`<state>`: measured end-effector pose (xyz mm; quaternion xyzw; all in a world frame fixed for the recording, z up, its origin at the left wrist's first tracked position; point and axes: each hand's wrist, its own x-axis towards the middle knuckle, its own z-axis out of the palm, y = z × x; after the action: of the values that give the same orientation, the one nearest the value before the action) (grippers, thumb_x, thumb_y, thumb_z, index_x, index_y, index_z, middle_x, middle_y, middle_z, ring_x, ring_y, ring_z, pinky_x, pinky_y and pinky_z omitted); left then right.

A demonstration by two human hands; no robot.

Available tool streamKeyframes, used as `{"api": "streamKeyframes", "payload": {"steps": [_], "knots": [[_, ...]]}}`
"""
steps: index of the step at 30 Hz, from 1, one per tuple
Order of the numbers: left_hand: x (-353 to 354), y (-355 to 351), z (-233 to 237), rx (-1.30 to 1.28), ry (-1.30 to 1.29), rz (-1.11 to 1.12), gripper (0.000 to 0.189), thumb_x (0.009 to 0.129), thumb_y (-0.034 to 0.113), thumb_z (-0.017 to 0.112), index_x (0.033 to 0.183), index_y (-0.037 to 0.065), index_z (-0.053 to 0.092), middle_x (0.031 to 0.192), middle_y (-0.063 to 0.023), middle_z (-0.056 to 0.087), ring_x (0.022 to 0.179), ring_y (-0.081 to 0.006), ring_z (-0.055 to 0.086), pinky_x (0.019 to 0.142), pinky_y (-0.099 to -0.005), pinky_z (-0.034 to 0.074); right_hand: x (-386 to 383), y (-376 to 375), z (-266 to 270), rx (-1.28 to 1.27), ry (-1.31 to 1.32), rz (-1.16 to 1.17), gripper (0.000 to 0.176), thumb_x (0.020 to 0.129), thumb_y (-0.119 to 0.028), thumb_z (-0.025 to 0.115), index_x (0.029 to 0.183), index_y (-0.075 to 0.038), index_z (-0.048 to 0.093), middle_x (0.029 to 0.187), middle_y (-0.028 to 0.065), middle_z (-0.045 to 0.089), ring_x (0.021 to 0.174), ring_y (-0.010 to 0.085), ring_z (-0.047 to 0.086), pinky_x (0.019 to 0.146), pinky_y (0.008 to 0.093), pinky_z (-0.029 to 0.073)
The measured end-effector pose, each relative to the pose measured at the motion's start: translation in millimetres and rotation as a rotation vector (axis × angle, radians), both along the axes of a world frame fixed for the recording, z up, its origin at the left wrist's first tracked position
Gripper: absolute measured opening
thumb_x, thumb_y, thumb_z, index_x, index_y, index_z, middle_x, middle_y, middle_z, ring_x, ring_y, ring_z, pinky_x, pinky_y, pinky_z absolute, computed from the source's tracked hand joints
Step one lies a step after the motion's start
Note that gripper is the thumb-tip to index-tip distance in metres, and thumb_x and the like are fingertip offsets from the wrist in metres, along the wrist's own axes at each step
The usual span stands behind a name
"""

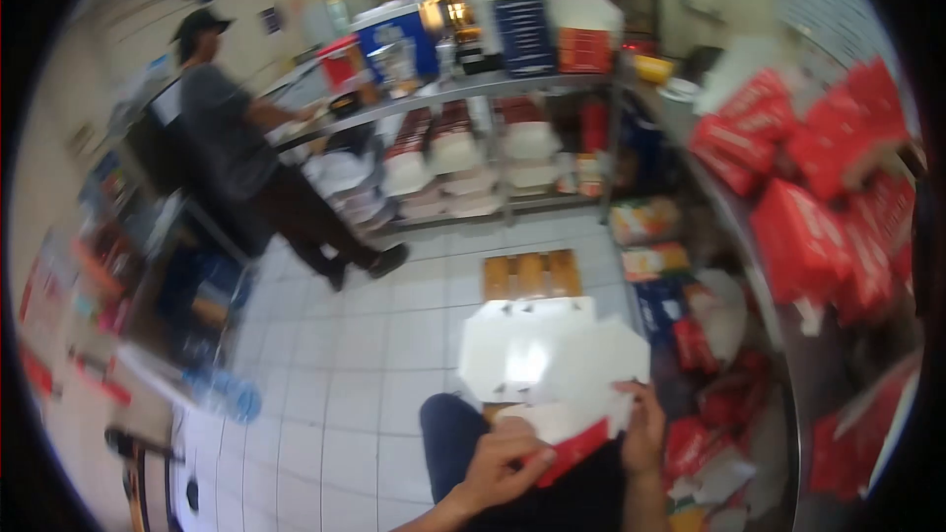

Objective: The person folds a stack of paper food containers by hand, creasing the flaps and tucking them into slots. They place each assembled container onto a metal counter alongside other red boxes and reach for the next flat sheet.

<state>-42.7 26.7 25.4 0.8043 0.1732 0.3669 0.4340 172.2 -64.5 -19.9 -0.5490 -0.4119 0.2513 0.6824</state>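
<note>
Above my lap I hold a partly folded paper food box (597, 366), white inside and red outside. My left hand (501, 471) is closed on its red lower edge, with the thumb on top. My right hand (643, 426) pinches the white side flap near the box's right corner. Just behind it, another white unfolded box (490, 335) lies flat on a slatted wooden surface (532, 274). My fingers beneath the box are hidden.
Red packed bags (798, 207) crowd the metal shelf at right, with more packages below. Ahead, a metal rack (473, 94) carries stacked boxes. A person in a dark cap (232, 128) stands at a counter on the left. A clear plastic bottle (235, 396) lies at lower left.
</note>
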Motion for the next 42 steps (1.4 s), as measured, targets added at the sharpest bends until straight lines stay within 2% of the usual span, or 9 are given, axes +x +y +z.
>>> {"api": "streamKeyframes", "payload": {"steps": [4, 6, 16, 20, 24, 29, 36, 39, 42], "knots": [[13.4, 0.6, -7.4, -0.080, 0.104, 0.342, 0.016, 0.085, 0.011, 0.076, 0.076, 0.003, 0.066, 0.071, -0.0104, 0.061, 0.070, -0.0282, 0.060, 0.067, -0.0387, 0.042, -17.4, 6.1, -4.5, 0.098, 0.231, -0.267, 0.021, 0.082, -0.007, 0.083, 0.100, 0.000, 0.073, 0.128, 0.0130, 0.053, 0.119, 0.0257, 0.058, 0.102, 0.0394, 0.047], [11.6, -1.7, -8.8, -0.080, 0.117, 0.300, 0.019, 0.083, 0.011, 0.076, 0.073, 0.002, 0.063, 0.070, -0.0110, 0.057, 0.071, -0.0293, 0.058, 0.069, -0.0390, 0.042, -27.1, -0.1, 11.3, -0.108, -0.247, -0.356, 0.022, 0.078, -0.011, 0.086, 0.098, -0.006, 0.078, 0.126, 0.0157, 0.053, 0.117, 0.0292, 0.060, 0.099, 0.0354, 0.050], [32.3, 5.5, -43.7, 0.018, 0.038, 0.173, 0.027, 0.099, 0.023, 0.062, 0.083, 0.002, 0.053, 0.084, -0.0039, 0.046, 0.081, -0.0166, 0.046, 0.074, -0.0288, 0.038, -42.2, -45.3, -12.4, -0.196, -0.212, 0.081, 0.063, 0.083, -0.032, 0.084, 0.136, -0.012, 0.059, 0.136, 0.0161, 0.047, 0.125, 0.0335, 0.054, 0.108, 0.0424, 0.045], [60.4, 51.2, -109.1, 0.109, -0.206, 0.352, 0.030, 0.101, 0.024, 0.060, 0.117, -0.002, 0.056, 0.113, -0.0152, 0.055, 0.109, -0.0288, 0.055, 0.100, -0.0405, 0.043, -9.6, -75.6, -35.5, -0.364, -0.298, -0.247, 0.068, 0.079, -0.028, 0.085, 0.135, -0.010, 0.052, 0.129, 0.0194, 0.047, 0.122, 0.0390, 0.055, 0.102, 0.0446, 0.049], [88.8, 90.1, -176.5, 0.214, 0.364, 0.038, 0.063, 0.088, 0.022, 0.077, 0.140, -0.001, 0.050, 0.144, -0.0233, 0.049, 0.138, -0.0376, 0.042, 0.116, -0.0485, 0.033, 49.2, -127.1, -60.3, -0.433, -0.414, -0.817, 0.068, 0.079, -0.027, 0.087, 0.134, -0.008, 0.052, 0.119, 0.0187, 0.051, 0.112, 0.0366, 0.059, 0.096, 0.0429, 0.050], [89.7, 112.4, -231.1, 0.381, 0.815, -0.120, 0.086, 0.075, 0.028, 0.086, 0.149, 0.006, 0.046, 0.159, -0.0272, 0.035, 0.149, -0.0442, 0.028, 0.122, -0.0529, 0.025, 120.8, -229.2, -131.0, -0.795, -0.390, -1.247, 0.085, 0.083, -0.026, 0.083, 0.150, -0.005, 0.036, 0.148, 0.0290, 0.041, 0.131, 0.0459, 0.050, 0.106, 0.0499, 0.044], [84.4, 142.3, -226.5, 0.358, 0.663, -0.276, 0.058, 0.083, 0.026, 0.079, 0.135, 0.006, 0.064, 0.149, -0.0267, 0.049, 0.139, -0.0459, 0.045, 0.116, -0.0498, 0.036, 64.6, -238.8, -157.3, -0.783, -0.142, -0.808, 0.090, 0.086, -0.019, 0.078, 0.156, -0.003, 0.024, 0.152, 0.0265, 0.039, 0.135, 0.0416, 0.048, 0.109, 0.0461, 0.044], [83.1, 140.7, -192.3, -0.104, 0.675, -0.219, 0.026, 0.098, 0.016, 0.060, 0.115, 0.001, 0.072, 0.105, -0.0210, 0.073, 0.094, -0.0361, 0.070, 0.085, -0.0419, 0.054, 40.9, -187.7, -140.4, -0.665, -0.040, -0.628, 0.081, 0.089, -0.019, 0.076, 0.154, -0.002, 0.031, 0.146, 0.0246, 0.045, 0.128, 0.0371, 0.055, 0.107, 0.0428, 0.046], [67.3, 131.7, -184.4, 0.225, 0.382, 0.107, 0.022, 0.101, 0.020, 0.059, 0.093, 0.002, 0.069, 0.080, -0.0194, 0.065, 0.073, -0.0398, 0.063, 0.069, -0.0457, 0.050, 19.9, -135.3, -95.5, -0.543, -0.127, -0.481, 0.071, 0.093, -0.022, 0.073, 0.152, -0.003, 0.039, 0.139, 0.0219, 0.050, 0.125, 0.0340, 0.058, 0.106, 0.0414, 0.046]]}}
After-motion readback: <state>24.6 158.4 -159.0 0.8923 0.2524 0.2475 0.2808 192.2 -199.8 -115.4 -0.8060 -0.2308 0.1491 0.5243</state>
